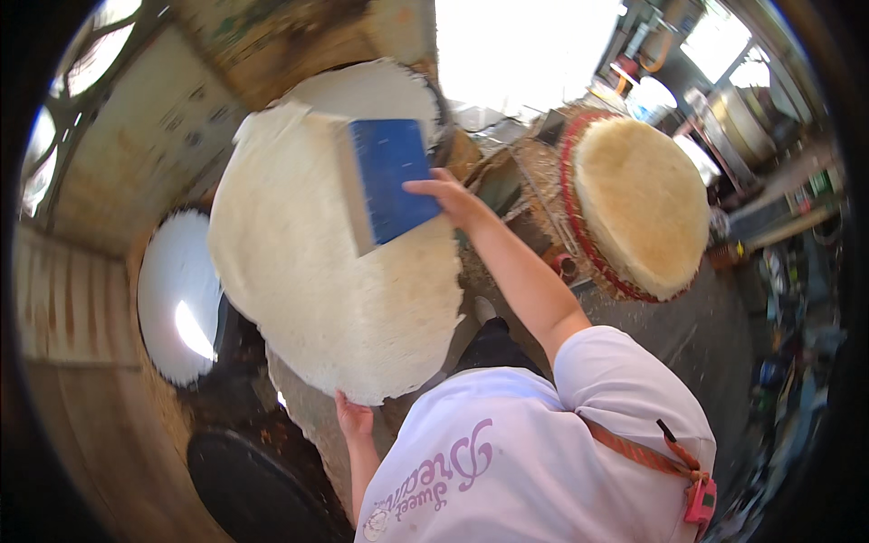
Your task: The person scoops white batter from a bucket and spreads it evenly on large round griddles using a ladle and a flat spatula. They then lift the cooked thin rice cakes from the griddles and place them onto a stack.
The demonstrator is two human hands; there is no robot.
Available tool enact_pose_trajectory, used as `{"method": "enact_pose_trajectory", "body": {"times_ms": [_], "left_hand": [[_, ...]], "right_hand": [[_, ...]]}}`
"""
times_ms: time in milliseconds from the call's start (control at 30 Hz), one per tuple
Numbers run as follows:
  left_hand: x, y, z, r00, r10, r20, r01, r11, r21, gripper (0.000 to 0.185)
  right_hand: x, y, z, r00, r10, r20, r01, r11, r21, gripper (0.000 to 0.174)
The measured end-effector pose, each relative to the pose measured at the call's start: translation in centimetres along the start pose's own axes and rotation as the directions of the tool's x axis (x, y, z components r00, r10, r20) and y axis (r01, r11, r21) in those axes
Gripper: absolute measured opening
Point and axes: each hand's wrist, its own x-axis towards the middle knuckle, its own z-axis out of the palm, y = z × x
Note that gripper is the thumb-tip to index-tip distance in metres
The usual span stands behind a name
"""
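A broad, pale round of thin flatbread (pixel 299 224) with ragged edges spreads before me. Its near edge is in the fingers of my left hand (pixel 355 417); part of that grip is hidden beneath the sheet. My right hand (pixel 448 193) holds a flat rectangular block (pixel 394 170) by its right side, over the upper part of the flatbread. This block has a blue face and a cream side; its exact kind is unclear. Behind the flatbread shows a dark-rimmed round griddle (pixel 445 115) with a white layer on it, partly covered.
To the right, a thick round stack of flatbread (pixel 641 207) rests on a red-rimmed base (pixel 574 197). A round pan with a shiny white surface (pixel 178 298) stands at left. Nearer me is a black round griddle or lid (pixel 254 492). Cluttered shelving (pixel 801 319) lines the far right.
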Motion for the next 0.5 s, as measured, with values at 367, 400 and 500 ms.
{"method": "enact_pose_trajectory", "body": {"times_ms": [367,400,500], "left_hand": [[17.9,-25.9,35.1,0.781,-0.570,0.257,0.181,0.599,0.780,0.025],[19.3,-29.2,39.0,0.745,-0.602,0.287,0.121,0.545,0.829,0.023],[23.0,-39.9,50.5,0.647,-0.641,0.413,-0.178,0.399,0.899,0.022]], "right_hand": [[-38.8,-5.5,-30.7,0.197,-0.450,-0.871,0.773,0.617,-0.144,0.043],[-40.4,-4.7,-29.8,0.134,-0.417,-0.899,0.786,0.597,-0.160,0.041],[-42.2,-3.7,-27.3,-0.109,-0.067,-0.992,0.818,0.561,-0.128,0.035]]}}
